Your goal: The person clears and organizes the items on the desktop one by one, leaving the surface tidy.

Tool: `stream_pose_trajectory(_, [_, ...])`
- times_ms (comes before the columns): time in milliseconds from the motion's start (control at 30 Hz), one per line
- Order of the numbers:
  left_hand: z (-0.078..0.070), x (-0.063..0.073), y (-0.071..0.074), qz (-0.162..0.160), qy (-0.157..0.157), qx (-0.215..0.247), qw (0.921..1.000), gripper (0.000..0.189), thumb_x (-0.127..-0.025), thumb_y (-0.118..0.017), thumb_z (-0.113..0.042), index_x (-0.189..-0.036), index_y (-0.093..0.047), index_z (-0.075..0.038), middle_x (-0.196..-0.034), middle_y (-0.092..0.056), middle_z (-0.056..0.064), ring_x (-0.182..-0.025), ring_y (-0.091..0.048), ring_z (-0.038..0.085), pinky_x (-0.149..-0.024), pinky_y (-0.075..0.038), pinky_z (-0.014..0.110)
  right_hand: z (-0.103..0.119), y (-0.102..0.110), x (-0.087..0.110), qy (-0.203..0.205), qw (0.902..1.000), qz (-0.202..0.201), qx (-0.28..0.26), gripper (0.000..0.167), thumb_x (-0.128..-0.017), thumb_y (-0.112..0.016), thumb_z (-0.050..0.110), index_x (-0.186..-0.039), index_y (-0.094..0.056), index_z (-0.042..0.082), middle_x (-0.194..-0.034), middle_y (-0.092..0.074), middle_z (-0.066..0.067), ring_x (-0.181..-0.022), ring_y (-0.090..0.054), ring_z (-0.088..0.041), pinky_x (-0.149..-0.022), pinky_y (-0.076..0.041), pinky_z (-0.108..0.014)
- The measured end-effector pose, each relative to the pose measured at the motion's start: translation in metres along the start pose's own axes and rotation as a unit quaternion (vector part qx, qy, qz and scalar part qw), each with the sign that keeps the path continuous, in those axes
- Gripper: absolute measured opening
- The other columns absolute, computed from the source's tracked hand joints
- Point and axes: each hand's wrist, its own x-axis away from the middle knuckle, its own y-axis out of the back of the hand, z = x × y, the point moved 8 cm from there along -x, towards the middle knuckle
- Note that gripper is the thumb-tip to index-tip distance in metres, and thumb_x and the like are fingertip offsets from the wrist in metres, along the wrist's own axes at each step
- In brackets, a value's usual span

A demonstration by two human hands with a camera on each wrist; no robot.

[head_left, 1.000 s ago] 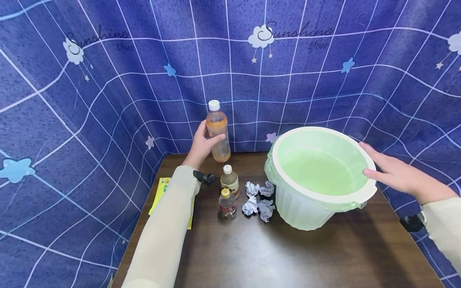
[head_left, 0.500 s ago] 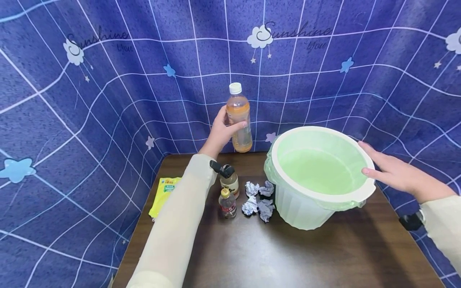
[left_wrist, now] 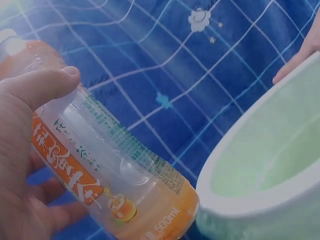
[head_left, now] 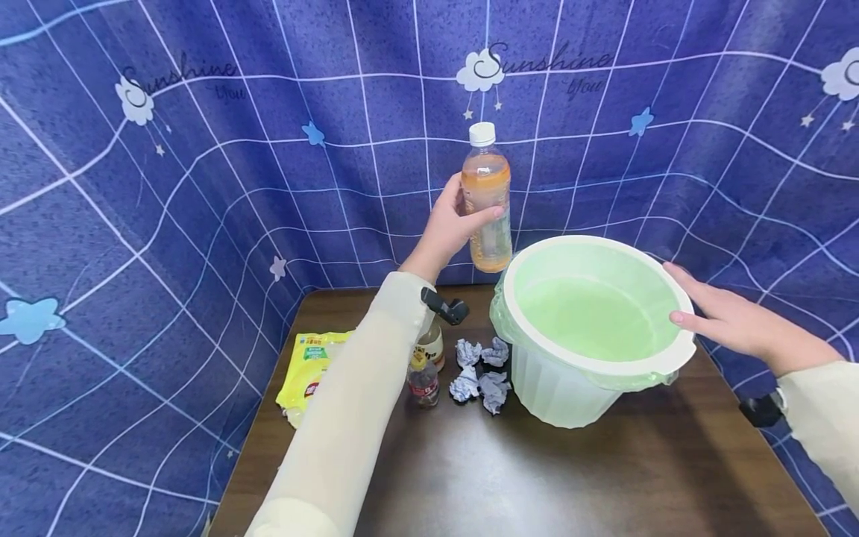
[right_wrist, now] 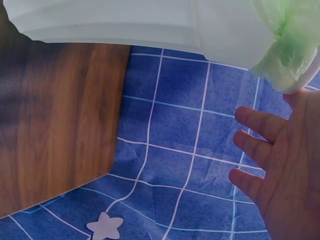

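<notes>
My left hand [head_left: 451,227] grips a clear plastic drink bottle [head_left: 492,242] with a white cap and orange bands, thumb across its front. The bottle is upright, raised above the back of the table and just left of the bin rim. In the left wrist view its printed orange label [left_wrist: 65,160] faces the camera. A white bin [head_left: 560,391] lined with a thin green bag [head_left: 590,317] stands on the table. Against its right rim rests my right hand [head_left: 728,321], the thumb at the edge. Several of its fingers [right_wrist: 255,150] extend away from the bin in the right wrist view.
Left of the bin lie several crumpled paper balls [head_left: 464,384]. A small yellow-capped bottle [head_left: 424,388] and a labelled bottle [head_left: 432,347] stand beside them, partly behind my left sleeve. A yellow packet [head_left: 312,365] lies on the wooden table's left side. A blue patterned curtain [head_left: 376,97] hangs behind.
My left hand has carried the drink bottle up and to the right, toward the bin. More of the yellow packet shows now. My right hand has stayed at the bin rim.
</notes>
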Motion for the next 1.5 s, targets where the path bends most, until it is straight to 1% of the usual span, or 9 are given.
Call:
stream_pose_trajectory(67, [-0.003,-0.001,-0.007,0.004,0.004,0.002,1.0,0.071,-0.086,-0.081,-0.02,-0.146,-0.043,-0.02,-0.134,-0.061,0.001,-0.119,-0.06,0.017,-0.101,-0.049,0.04,0.0,-0.001,-0.001,-0.002,1.0,0.001,-0.001,0.084,-0.097,-0.065,0.02,-0.164,-0.013,0.016,-0.157,-0.034,-0.029,-0.14,-0.028,-0.003,-0.095,-0.013,0.004])
stream_pose_trajectory(200, [-0.006,0.001,-0.024,0.019,0.012,0.0,0.9998,0.073,-0.086,-0.081,-0.02,-0.148,-0.041,-0.02,-0.134,-0.061,0.001,-0.12,-0.06,0.015,-0.103,-0.048,0.038,0.0,-0.001,-0.001,0.001,1.0,-0.003,-0.004,0.085,-0.096,-0.066,0.02,-0.163,-0.015,0.016,-0.158,-0.033,-0.027,-0.121,-0.017,0.028,-0.095,-0.014,0.004])
stream_pose_trajectory(400, [-0.004,0.006,-0.046,0.042,0.009,0.014,0.999,0.075,-0.087,-0.079,-0.017,-0.15,-0.039,-0.016,-0.134,-0.06,0.003,-0.119,-0.06,0.014,-0.101,-0.049,0.034,0.0,-0.002,-0.002,0.004,1.0,0.003,-0.001,0.084,-0.098,-0.064,0.021,-0.164,-0.012,0.018,-0.159,-0.031,-0.027,-0.14,-0.029,-0.005,-0.096,-0.013,0.003])
stream_pose_trajectory(467, [-0.002,0.008,-0.053,0.052,0.008,0.024,0.9983,0.074,-0.088,-0.078,-0.015,-0.15,-0.039,-0.015,-0.134,-0.061,0.005,-0.118,-0.06,0.014,-0.1,-0.05,0.033,0.0,-0.003,-0.003,0.001,1.0,0.006,-0.001,0.084,-0.098,-0.063,0.022,-0.164,-0.011,0.02,-0.159,-0.031,-0.026,-0.14,-0.03,-0.005,-0.096,-0.013,0.003])
stream_pose_trajectory(633, [0.003,0.014,-0.065,0.069,0.016,0.034,0.9969,0.073,-0.088,-0.077,-0.013,-0.15,-0.038,-0.014,-0.133,-0.06,0.005,-0.117,-0.06,0.012,-0.099,-0.049,0.028,0.001,-0.002,-0.003,0.005,1.0,0.004,-0.005,0.084,-0.099,-0.063,0.021,-0.164,-0.01,0.021,-0.159,-0.031,-0.026,-0.132,-0.02,0.016,-0.097,-0.014,0.003])
stream_pose_trajectory(767, [0.008,0.019,-0.071,0.078,0.036,0.038,0.9956,0.074,-0.088,-0.078,-0.015,-0.15,-0.037,-0.018,-0.132,-0.059,0.005,-0.115,-0.06,0.015,-0.098,-0.05,0.027,0.002,-0.002,-0.003,0.003,1.0,0.003,-0.007,0.083,-0.098,-0.063,0.021,-0.164,-0.012,0.02,-0.159,-0.031,-0.027,-0.136,-0.024,0.006,-0.096,-0.014,0.003])
stream_pose_trajectory(1000, [0.013,0.023,-0.07,0.094,0.046,-0.018,0.9944,0.079,-0.087,-0.08,-0.027,-0.152,-0.035,-0.034,-0.137,-0.054,-0.001,-0.126,-0.055,0.024,-0.101,-0.049,0.034,0.004,-0.002,-0.003,-0.009,0.9999,0.005,-0.009,0.084,-0.098,-0.063,0.02,-0.164,-0.012,0.018,-0.158,-0.032,-0.029,-0.132,-0.043,-0.048,-0.094,-0.013,0.004])
stream_pose_trajectory(1333, [0.016,0.024,-0.052,0.083,0.041,-0.024,0.9954,0.079,-0.088,-0.079,-0.031,-0.153,-0.034,-0.034,-0.137,-0.054,-0.004,-0.123,-0.055,0.017,-0.099,-0.051,0.041,0.001,-0.002,-0.002,-0.015,0.9998,0.004,-0.014,0.085,-0.097,-0.064,0.019,-0.164,-0.013,0.018,-0.157,-0.033,-0.029,-0.13,-0.044,-0.051,-0.092,-0.014,0.004])
stream_pose_trajectory(1500, [0.019,0.025,-0.036,0.074,0.031,-0.019,0.9966,0.078,-0.088,-0.078,-0.031,-0.152,-0.035,-0.035,-0.14,-0.053,0.001,-0.126,-0.055,0.024,-0.098,-0.052,0.045,0.002,-0.002,-0.003,-0.008,0.9999,-0.001,-0.013,0.085,-0.096,-0.064,0.019,-0.164,-0.013,0.019,-0.157,-0.034,-0.028,-0.127,-0.046,-0.051,-0.092,-0.015,0.004])
